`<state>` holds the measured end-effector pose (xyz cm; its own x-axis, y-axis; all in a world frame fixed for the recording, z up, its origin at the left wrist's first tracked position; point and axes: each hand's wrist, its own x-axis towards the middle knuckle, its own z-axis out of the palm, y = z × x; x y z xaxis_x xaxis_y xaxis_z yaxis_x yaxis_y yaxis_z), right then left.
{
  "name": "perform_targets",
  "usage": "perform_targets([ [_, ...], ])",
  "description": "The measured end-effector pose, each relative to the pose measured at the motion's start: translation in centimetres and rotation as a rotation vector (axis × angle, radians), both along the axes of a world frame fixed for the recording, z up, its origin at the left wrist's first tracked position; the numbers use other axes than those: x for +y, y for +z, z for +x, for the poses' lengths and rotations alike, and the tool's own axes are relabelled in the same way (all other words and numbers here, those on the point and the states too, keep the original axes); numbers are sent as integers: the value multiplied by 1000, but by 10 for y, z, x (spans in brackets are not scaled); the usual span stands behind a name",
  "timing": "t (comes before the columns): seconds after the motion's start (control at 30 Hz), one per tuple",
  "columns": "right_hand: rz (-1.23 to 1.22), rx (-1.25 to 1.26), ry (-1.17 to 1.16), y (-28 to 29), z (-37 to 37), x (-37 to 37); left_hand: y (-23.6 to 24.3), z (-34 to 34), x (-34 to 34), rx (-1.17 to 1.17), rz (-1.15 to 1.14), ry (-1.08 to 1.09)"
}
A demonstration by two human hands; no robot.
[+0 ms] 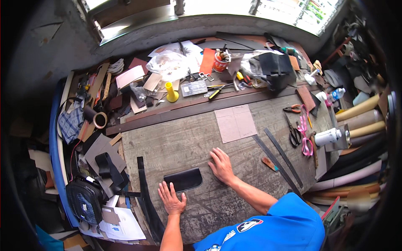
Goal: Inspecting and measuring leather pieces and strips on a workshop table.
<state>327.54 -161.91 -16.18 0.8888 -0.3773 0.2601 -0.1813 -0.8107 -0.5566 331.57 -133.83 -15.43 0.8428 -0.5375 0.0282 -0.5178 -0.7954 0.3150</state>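
Note:
A black folded leather piece (184,178) with rounded lower corners lies on the worn wooden tabletop (167,142). My left hand (171,199) lies palm down with fingers spread, its fingertips at the piece's lower-left edge. My right hand (220,167) is open above the bare wood, right of the black piece, holding nothing. A long black strip (146,201) lies left of my left hand. Beyond my right hand is a square pinkish sheet (234,123); to the right are two dark straight strips (282,157) and a wood-handled blade (269,164).
Cluttered tools and scraps line the back, with a yellow cone (171,93) and a cup of tools (221,62). Pliers (292,109), scissors (294,136) and a white canister (328,136) sit right. A black bag (83,200) is left; rolled materials (360,113) stand beyond.

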Motion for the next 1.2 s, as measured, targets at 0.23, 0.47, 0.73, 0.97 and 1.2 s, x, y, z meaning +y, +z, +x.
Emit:
perform_targets([
  [0.23,-232,237,-184,7,-155,-14,-1,-1,-2,-58,8,-23],
  [0.47,-259,212,-218,9,-157,-13,0,-4,-5,-74,19,-14],
  [0.73,-291,161,-249,10,-139,-14,3,-4,-8,-59,25,11],
  [0.97,-104,-126,-198,28,48,-165,2,-2,-5,6,42,11],
  [1.2,-272,293,-325,30,217,-293,0,4,-5,27,14,-22],
])
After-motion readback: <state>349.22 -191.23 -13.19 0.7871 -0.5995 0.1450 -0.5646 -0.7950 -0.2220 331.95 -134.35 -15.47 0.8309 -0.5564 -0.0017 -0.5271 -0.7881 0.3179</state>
